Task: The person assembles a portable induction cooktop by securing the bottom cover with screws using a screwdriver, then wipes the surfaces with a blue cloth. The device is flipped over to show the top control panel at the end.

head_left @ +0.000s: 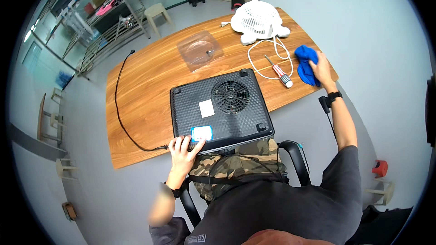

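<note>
A black induction cooker [190,102] lies underside up at the table's near edge, showing a round fan grille, small feet, a white label and a blue-and-white sticker. My left hand [182,152] rests on its near left corner, fingers spread, beside the spot where the black power cord [119,109] comes out. At the table's right edge, my right hand [321,69] is closed on a crumpled blue cloth [307,66]; its fingertips are partly hidden. Left of the cloth lies a screwdriver [280,73] with a red, white and dark handle, its tip pointing away from me.
A white fan-like appliance [258,20] with a grille stands at the far right of the wooden table [143,86], its white cord [250,59] looped around the screwdriver. A clear plastic tray [195,47] holds small parts. Chair armrests [295,161] flank my lap. Metal shelving [131,16] stands beyond.
</note>
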{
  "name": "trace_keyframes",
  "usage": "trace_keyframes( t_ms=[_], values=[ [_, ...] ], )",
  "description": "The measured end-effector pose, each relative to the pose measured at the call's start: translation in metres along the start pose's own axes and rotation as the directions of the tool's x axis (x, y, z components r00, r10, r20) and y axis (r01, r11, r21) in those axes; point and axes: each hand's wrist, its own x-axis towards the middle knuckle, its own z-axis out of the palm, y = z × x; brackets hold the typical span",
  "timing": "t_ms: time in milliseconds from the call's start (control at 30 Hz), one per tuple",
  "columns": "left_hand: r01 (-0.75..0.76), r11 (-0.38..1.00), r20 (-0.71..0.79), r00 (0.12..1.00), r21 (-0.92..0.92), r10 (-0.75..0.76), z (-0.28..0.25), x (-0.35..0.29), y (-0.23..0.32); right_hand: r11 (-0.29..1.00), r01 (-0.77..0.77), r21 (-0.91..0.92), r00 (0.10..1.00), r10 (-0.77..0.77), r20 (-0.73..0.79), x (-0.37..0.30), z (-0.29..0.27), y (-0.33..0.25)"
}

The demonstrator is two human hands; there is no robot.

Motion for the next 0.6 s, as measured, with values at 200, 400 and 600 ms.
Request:
trace_keyframes(
  t_ms=[200, 400, 600],
  values=[
    [0.019, 1.0, 0.007, 1.0, 0.003, -0.019, 0.011, -0.005, 0.004, 0.989, 0.086, 0.12, 0.976, -0.059, -0.21, 0.032, -0.07, -0.116],
    [0.053, 0.998, 0.002, 0.999, -0.039, -0.053, 0.009, -0.001, 0.008, 0.889, 0.365, 0.278, 0.921, -0.389, 0.034, 0.027, -0.057, -0.256],
    [0.063, 0.997, -0.001, 0.998, -0.043, -0.063, 0.01, -0.001, 0.009, 0.766, 0.518, 0.381, 0.749, -0.621, 0.229, -0.01, 0.044, -0.368]
  ],
)
